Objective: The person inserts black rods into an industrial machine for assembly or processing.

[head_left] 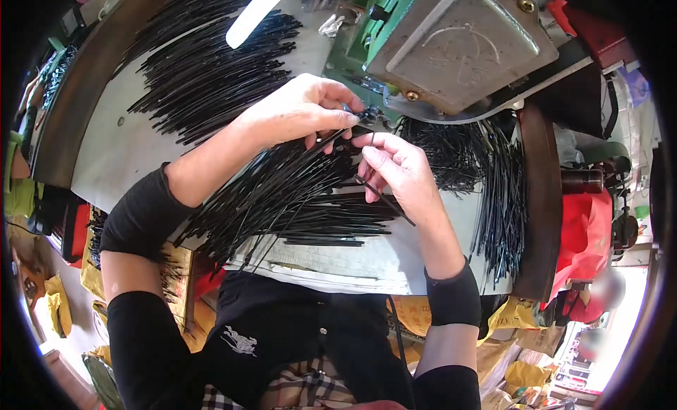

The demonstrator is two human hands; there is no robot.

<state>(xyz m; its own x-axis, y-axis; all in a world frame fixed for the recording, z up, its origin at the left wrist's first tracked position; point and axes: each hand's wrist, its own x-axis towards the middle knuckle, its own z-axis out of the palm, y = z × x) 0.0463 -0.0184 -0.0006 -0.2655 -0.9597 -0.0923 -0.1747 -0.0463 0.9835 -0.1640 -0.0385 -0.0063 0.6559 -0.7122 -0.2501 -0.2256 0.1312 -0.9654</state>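
Note:
My left hand (296, 113) pinches the end of a thin black rod (331, 136) at the base of a green and grey machine (451, 46). My right hand (398, 173) sits just beside it, fingers closed on another black rod (384, 197) that slants down to the right. Both hands hover over a fanned pile of black rods (289, 205) lying on the grey worktable (127, 142). Black sleeves cover both forearms.
A second heap of black rods (204, 64) lies at the back left, and a third bundle (493, 191) lies at the right under the machine. A white tube (255, 13) angles across the top. Red cloth (585, 240) and yellow bags (518, 315) sit at the right.

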